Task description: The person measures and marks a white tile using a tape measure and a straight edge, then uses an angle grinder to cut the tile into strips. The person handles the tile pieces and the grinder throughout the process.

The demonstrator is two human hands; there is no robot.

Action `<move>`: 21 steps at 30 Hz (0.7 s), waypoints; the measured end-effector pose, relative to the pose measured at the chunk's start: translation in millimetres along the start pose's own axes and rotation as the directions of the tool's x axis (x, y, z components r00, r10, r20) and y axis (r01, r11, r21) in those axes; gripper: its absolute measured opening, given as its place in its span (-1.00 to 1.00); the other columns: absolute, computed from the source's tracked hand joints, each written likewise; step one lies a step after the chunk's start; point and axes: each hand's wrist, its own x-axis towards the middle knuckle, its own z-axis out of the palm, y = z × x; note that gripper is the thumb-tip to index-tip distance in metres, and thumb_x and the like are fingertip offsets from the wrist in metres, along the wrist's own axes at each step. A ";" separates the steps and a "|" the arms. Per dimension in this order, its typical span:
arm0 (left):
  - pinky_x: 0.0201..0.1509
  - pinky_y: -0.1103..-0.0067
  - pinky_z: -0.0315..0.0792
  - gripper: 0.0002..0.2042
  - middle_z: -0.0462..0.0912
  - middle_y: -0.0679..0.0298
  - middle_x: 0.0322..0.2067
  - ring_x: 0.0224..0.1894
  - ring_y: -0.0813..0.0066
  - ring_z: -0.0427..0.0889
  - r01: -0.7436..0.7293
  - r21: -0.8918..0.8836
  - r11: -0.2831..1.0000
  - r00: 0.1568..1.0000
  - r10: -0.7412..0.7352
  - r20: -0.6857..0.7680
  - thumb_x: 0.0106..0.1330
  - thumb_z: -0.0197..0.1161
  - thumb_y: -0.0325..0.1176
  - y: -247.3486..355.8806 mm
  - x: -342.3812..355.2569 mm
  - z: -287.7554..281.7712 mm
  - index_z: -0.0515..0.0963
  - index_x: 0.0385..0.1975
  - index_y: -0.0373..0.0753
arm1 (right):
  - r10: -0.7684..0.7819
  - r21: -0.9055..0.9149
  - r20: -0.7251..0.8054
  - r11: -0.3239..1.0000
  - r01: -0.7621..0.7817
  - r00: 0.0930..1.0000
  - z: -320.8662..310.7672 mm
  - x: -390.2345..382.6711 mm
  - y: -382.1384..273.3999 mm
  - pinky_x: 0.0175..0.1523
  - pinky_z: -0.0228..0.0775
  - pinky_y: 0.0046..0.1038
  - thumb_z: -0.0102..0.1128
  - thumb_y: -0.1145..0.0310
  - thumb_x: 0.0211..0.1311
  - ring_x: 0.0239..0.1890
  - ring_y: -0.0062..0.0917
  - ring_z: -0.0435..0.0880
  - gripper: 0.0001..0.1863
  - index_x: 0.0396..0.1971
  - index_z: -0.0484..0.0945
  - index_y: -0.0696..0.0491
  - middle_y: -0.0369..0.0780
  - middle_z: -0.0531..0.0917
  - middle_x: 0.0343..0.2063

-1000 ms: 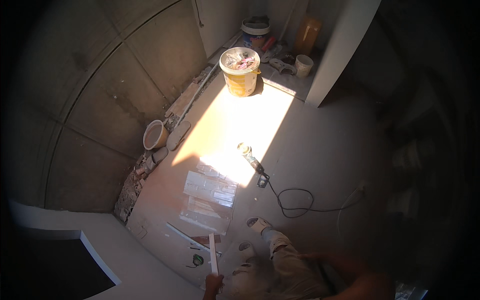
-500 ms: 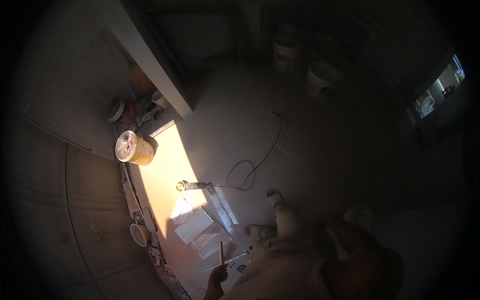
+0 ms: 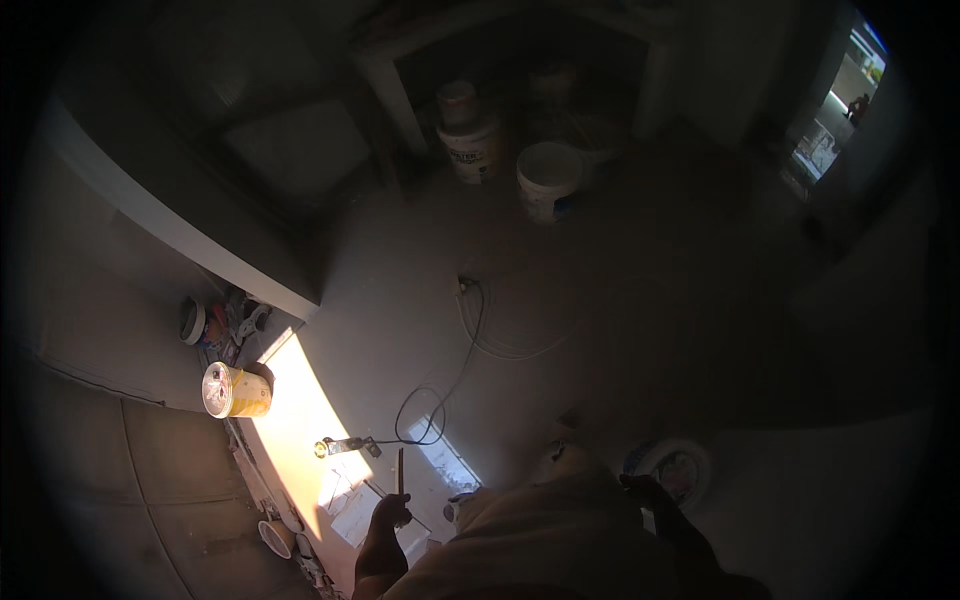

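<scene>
My left hand (image 3: 390, 512) is raised at the lower middle, its fingers closed around a thin, flat, pale stick (image 3: 401, 470) that points upward. Beyond it an angle grinder (image 3: 348, 446) lies on the floor with its disc in the sunlit patch. A dark cord (image 3: 455, 385) loops away from the grinder. Flat tile-like pieces (image 3: 352, 518) lie on the floor beside my left forearm. In deep shadow at my right side is my right hand (image 3: 645, 492), close to a round bucket (image 3: 690, 472). Its fingers are too dark to make out.
A white and yellow bucket (image 3: 245, 392) stands in the sunlight by the left wall. Near that wall lies a tipped pale tub (image 3: 277, 539). Two large white buckets, one lidded (image 3: 470, 150) and one open (image 3: 548, 180), stand at the back. A pale pillar edge (image 3: 215, 240) juts in from the left.
My view has swung, so the grinder, tiles and left bucket sit lower and further left. The left hand still holds the stick. My right arm now shows beside the round bucket.
</scene>
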 end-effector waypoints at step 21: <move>-0.73 0.46 0.14 -0.67 0.26 0.32 -0.85 -0.82 0.45 0.31 0.100 0.234 0.967 0.921 -0.179 0.346 0.22 0.34 -0.27 617.1 234.7 -57.1 0.44 -0.72 -0.24 | 0.317 0.632 -0.215 0.766 -0.116 0.924 -191.7 31.6 -137.9 -0.54 0.50 -0.35 0.13 0.07 0.36 -0.51 -0.30 0.70 -0.52 0.00 0.46 0.22 -0.06 0.65 -0.39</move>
